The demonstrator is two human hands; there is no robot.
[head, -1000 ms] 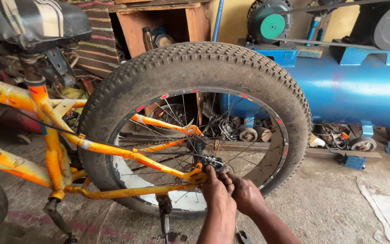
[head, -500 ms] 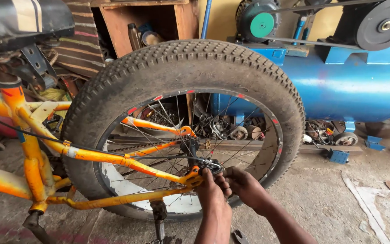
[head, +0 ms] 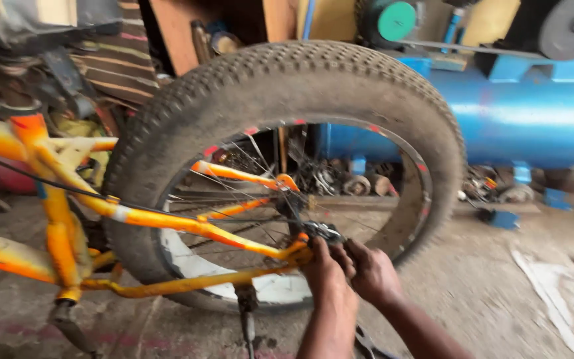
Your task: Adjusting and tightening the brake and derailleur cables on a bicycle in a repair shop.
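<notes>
In the head view, lower centre of the frame, the left hand (head: 325,274) and right hand (head: 371,271) meet at the rear derailleur (head: 320,232) by the wheel hub; whether either grip is closed on it cannot be told. The fat knobby tyre (head: 300,73) fills the middle, the orange-yellow bicycle frame (head: 167,219) runs left. A blue cylindrical tank (head: 519,113) lies upper right, a green round disc (head: 396,20) at top.
</notes>
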